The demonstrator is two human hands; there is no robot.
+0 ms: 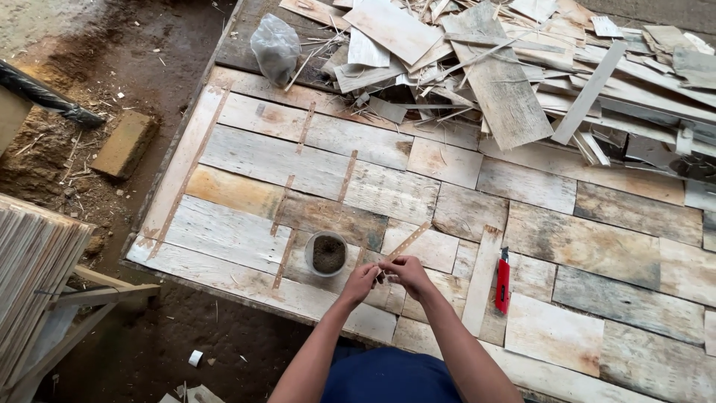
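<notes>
My left hand (360, 282) and my right hand (406, 272) meet over the near edge of a panel of patched veneer sheets (522, 224). Together they pinch the lower end of a thin brown strip of tape (406, 242), which runs up and to the right from my fingers. A small round cup of dark paste (327, 254) stands just left of my left hand. A red utility knife (503, 283) lies on the panel to the right of my right hand. Several brown tape strips (347, 175) are stuck along seams further up the panel.
A heap of loose veneer scraps (514, 67) covers the far right of the panel, with a crumpled plastic bag (275, 46) at its left. Bare dirt floor (112, 89) with a brick (125, 143) lies to the left. A stack of sheets (33, 276) is at the near left.
</notes>
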